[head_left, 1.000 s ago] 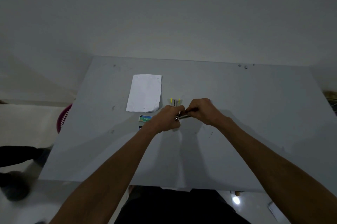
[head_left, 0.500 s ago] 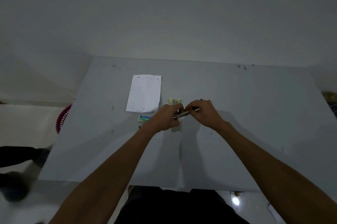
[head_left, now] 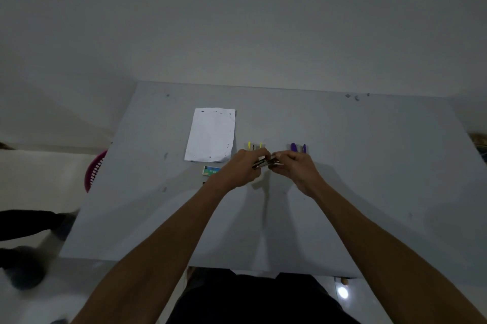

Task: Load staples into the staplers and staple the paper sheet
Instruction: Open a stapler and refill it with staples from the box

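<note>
Left hand (head_left: 241, 169) and right hand (head_left: 296, 168) both pinch one stapler (head_left: 266, 164) between them, over the table (head_left: 369, 192) — loading seems under way. Paper (head_left: 210, 136) lies at 10 o'clock, box (head_left: 210, 170) at 9. Next — seat the staples straight, then shut it.

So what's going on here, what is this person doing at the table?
A person holds a small dark stapler just above the grey table: the left hand grips it while the right hand pinches its end, apparently loading staples, though that is too small to confirm. A yellow stapler and a purple stapler lie behind the hands, a staple box by the left wrist, and the paper sheet lies apart, untouched.
</note>
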Motion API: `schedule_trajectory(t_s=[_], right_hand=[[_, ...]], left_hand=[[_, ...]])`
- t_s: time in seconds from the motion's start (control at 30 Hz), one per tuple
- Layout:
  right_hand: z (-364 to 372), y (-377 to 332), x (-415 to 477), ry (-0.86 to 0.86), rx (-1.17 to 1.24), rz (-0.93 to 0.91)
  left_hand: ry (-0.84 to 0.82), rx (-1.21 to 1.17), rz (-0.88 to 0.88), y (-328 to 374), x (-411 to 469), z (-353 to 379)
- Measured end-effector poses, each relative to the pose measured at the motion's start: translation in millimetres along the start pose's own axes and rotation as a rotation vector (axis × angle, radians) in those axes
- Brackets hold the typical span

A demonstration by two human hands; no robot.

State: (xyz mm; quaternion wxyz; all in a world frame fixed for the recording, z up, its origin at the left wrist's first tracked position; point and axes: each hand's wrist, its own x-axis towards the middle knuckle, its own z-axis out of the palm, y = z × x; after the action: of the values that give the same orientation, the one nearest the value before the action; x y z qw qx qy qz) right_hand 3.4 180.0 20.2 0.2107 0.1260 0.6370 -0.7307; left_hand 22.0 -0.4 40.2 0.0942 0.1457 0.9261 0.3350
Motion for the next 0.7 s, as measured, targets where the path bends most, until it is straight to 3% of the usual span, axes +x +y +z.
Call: schedule_trajectory(t_s=[0.17, 0.33, 0.53, 0.7], right_hand=[[2, -1, 0, 0.078, -0.028, -0.020], [-3, -1, 10, 0.283, 0.050, -0.009], [-2, -2, 12, 0.350, 0.154, 0.033], [10, -8, 7, 0.252, 0.175, 0.010]], left_hand=[[-0.041, -0.005, -0.083, 3, 0, -1], [-0.073, 0.187, -0.211, -8, 0, -14], [0.196, -0.112, -0.185, 1, -2, -30], [0.357, -0.231, -0.176, 23, 3, -25]])
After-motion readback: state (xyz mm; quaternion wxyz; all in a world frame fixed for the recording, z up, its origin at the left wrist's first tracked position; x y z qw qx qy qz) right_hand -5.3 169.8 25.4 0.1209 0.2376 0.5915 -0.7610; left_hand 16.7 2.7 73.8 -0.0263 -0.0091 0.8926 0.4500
